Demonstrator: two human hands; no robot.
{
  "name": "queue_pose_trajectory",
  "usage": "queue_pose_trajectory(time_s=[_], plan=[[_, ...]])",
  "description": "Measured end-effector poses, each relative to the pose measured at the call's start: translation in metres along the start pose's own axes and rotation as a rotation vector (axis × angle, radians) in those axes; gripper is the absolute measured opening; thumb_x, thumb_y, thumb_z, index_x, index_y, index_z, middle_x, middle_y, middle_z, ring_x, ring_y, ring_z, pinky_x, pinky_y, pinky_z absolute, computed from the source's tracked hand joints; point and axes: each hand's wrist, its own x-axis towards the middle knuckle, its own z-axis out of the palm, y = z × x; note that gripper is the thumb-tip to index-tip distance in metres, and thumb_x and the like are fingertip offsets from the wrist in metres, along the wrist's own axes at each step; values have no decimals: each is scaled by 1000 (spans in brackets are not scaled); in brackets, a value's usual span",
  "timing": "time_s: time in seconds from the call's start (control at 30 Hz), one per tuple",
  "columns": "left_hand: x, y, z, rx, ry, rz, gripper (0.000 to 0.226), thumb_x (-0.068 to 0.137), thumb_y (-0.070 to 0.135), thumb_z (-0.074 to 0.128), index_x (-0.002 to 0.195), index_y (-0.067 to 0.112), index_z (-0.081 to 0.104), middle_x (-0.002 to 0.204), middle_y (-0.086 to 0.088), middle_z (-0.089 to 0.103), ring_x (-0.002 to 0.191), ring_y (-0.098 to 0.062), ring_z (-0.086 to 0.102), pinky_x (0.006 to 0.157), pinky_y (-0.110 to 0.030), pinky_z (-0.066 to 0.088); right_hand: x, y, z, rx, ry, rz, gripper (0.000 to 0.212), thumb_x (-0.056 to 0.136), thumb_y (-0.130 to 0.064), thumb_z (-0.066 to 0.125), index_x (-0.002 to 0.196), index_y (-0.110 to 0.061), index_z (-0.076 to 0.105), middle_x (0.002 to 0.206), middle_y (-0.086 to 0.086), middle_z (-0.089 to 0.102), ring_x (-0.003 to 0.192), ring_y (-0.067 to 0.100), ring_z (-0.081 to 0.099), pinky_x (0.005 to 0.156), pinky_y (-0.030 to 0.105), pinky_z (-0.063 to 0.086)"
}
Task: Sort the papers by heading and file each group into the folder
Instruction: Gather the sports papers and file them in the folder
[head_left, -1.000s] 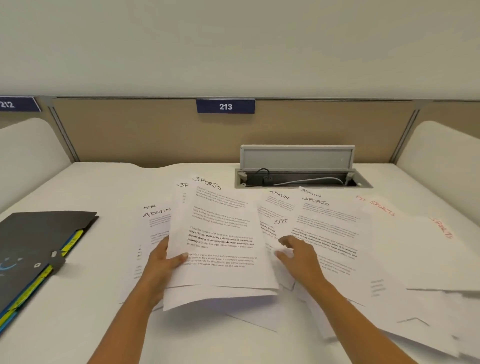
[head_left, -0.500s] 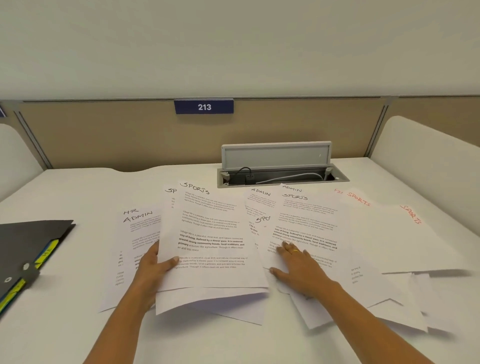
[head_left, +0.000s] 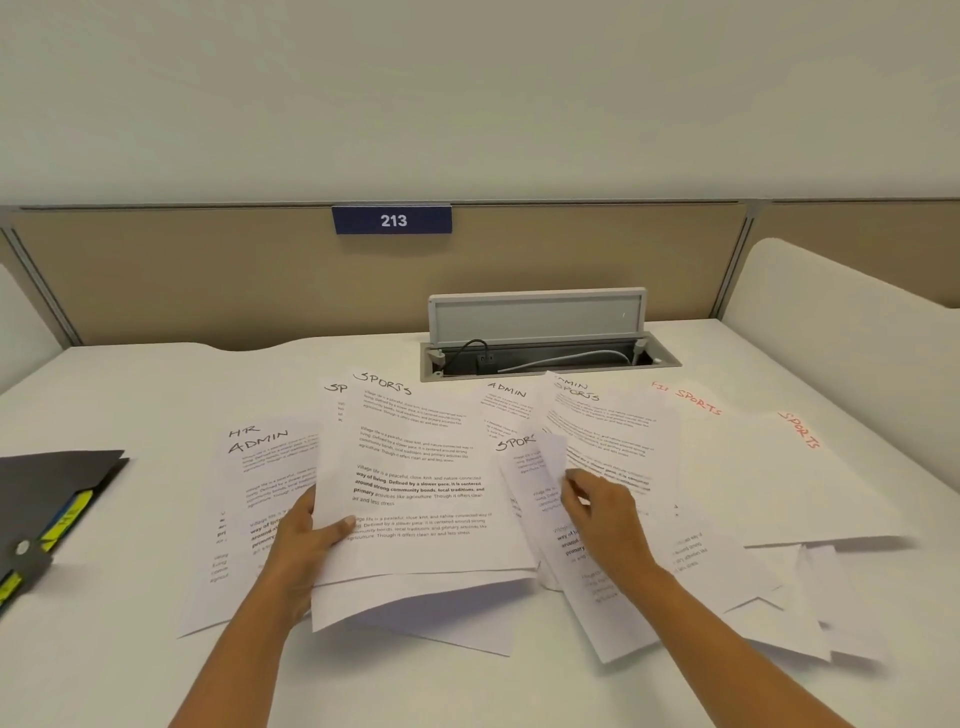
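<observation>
While left hand (head_left: 306, 540) grips thin SPORTS sheets (head_left: 421, 467), right hand (head_left: 605, 514) pinches curled page (head_left: 554, 453).

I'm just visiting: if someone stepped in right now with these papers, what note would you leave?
Left hand grips the SPORTS stack, thumb on top.
Right hand pinches a loose sheet by its lifted edge.
Folder lies at the left of the desk, apart from the papers.
Done: some SPORTS sheets gathered.
Left: HR ADMIN sheet, ADMIN sheet and red-headed SPORTS sheets lie spread out; sort them, then file each group.
</observation>
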Motion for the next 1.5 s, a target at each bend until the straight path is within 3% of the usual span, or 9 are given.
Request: queue_pose_trajectory(time_s=[0.17,0.33,0.5,0.67,0.8,0.9,1.03,1.27,1.5], plan=[[1,-4,14,-39,-28,-17,48,81,-11,58,122,13,54,105,-10,66,90,-31,64,76,-41,53,-6,-36,13,-28,-47,-278,37,89,-36,44,95,-12,71,76,1,73,62,17,66,63,30,57],[2,-3,25,-53,-29,-12,37,83,-11,56,108,16,58,95,-7,67,79,-25,64,56,-31,57,-20,-58,33,-142,-166,-521,35,87,-33,36,80,-13,63,66,1,66,58,19,60,53,27,50],[2,-6,30,-76,-16,-13,31,90,0,51,117,13,57,105,-12,66,87,-30,64,67,-36,55,-32,-62,45,-146,-294,-542,54,87,-41,20,99,-9,63,87,8,69,77,27,63,68,36,51],[6,-9,33,11,-30,-2,41,90,7,55,130,10,49,119,-15,62,102,-33,61,81,-41,52,-37,-70,50,-152,-404,-531,45,94,-37,30,101,-7,62,95,10,69,85,29,62,76,40,50],[12,-11,26,72,-44,-38,58,84,-13,51,136,15,43,124,-15,59,107,-38,58,90,-52,48,-25,-66,33,-106,-452,-258,60,89,-60,25,117,-21,61,120,-5,65,108,14,58,94,28,43],[15,-11,20,142,-26,-39,60,86,-12,47,137,20,41,125,-12,58,108,-37,58,93,-57,46,-1,-29,14,-131,-260,35,31,98,-29,42,124,-20,58,128,-2,59,118,16,52,101,27,35],[14,-9,20,281,-3,15,62,87,-11,44,141,18,35,133,-11,53,116,-34,53,98,-54,43,19,27,-25,-269,-165,408,37,92,-8,45,129,-9,49,134,10,52,124,25,45,102,31,35],[9,-6,28,343,26,85,62,89,-10,46,141,20,35,134,-7,50,119,-31,50,99,-49,42,28,55,-55,-456,-256,672,71,75,-53,67,125,-8,43,126,10,50,123,28,43,95,39,42],[8,3,23,174,41,36,64,86,-13,49,140,20,37,134,-11,49,112,-31,52,86,-40,46,34,50,-60,-466,-230,808,86,61,-57,77,124,-10,42,128,10,47,125,28,37,99,42,35]])
